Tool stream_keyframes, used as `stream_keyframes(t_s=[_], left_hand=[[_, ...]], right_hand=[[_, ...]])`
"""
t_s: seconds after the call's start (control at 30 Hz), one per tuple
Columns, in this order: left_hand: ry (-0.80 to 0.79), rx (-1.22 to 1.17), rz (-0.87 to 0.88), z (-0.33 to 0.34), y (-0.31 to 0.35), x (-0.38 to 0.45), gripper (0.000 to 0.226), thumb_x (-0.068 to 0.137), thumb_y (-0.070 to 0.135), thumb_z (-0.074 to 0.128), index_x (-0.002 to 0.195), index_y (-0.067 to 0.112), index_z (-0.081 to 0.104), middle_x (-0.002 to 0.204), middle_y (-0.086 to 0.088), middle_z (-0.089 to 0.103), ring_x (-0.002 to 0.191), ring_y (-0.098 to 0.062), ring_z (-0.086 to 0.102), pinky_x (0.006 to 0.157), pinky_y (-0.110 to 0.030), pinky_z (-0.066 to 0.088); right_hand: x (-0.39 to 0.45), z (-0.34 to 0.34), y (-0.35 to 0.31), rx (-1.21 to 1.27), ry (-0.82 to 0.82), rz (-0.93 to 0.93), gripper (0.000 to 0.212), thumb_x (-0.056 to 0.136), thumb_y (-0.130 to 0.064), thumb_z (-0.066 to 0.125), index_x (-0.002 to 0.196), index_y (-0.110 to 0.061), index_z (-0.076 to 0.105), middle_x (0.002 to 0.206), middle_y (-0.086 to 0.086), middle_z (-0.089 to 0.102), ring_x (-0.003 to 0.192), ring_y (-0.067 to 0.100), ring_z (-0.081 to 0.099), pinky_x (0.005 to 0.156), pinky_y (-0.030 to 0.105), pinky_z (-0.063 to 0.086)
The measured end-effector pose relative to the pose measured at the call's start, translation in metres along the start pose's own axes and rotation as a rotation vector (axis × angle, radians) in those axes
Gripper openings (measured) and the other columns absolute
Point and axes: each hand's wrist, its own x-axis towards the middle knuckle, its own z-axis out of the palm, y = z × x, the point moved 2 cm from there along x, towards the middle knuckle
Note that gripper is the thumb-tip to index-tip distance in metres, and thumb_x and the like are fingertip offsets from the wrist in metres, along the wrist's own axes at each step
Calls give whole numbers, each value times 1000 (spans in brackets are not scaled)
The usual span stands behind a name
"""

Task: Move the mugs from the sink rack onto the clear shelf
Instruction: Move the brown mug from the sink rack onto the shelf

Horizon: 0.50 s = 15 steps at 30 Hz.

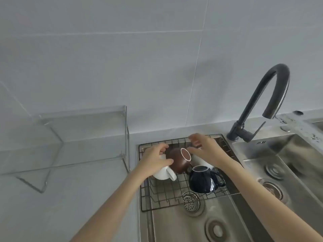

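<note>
Brown mug point(178, 160) lay tilted in the sink rack point(174, 198), mouth to the far right, between both hands. Left hand point(155, 160) cupped its left side, nearer; right hand point(206, 150) hovered spread. Clear shelf point(83, 119) stood left.

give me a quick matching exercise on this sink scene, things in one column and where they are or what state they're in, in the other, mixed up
Things:
1. brown mug
2. black mug
3. clear shelf
4. tap

Places or states:
A. on the counter left of the sink, nothing on it
B. behind the sink, curved over it
C. in the rack, nearest the camera, no hand on it
D. in the rack, between the two hands

Pairs: 1-D, 2-C, 3-A, 4-B
</note>
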Motion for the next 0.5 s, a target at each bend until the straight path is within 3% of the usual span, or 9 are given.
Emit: stream_keyframes(t_s=[0.17,0.3,0.4,0.5], left_hand=[[-42,61,-30,28,-16,36,65,69,22,72,128,17,46,133,-6,52,122,-19,48,99,-28,35],[-41,121,-41,45,-28,57,79,65,25,75,134,17,38,138,-5,45,125,-21,44,98,-28,33],[-92,204,-66,57,-37,73,90,63,29,76,139,14,29,144,-6,38,129,-24,41,106,-39,35],[-131,249,-82,65,-44,85,98,61,31,77,141,13,23,148,-7,33,132,-24,37,109,-41,33]], right_hand=[[10,13,52,78,-11,165,49,78,-26,65,123,-14,52,118,6,62,105,20,58,92,34,47],[24,25,72,77,-58,222,53,74,-28,70,122,-14,53,109,0,59,101,16,59,78,19,44],[39,39,86,103,-157,276,66,70,-33,74,127,-12,49,111,2,58,107,18,58,93,32,49],[54,49,92,123,-266,315,81,67,-33,77,135,-10,40,127,7,58,114,19,56,96,28,43]])
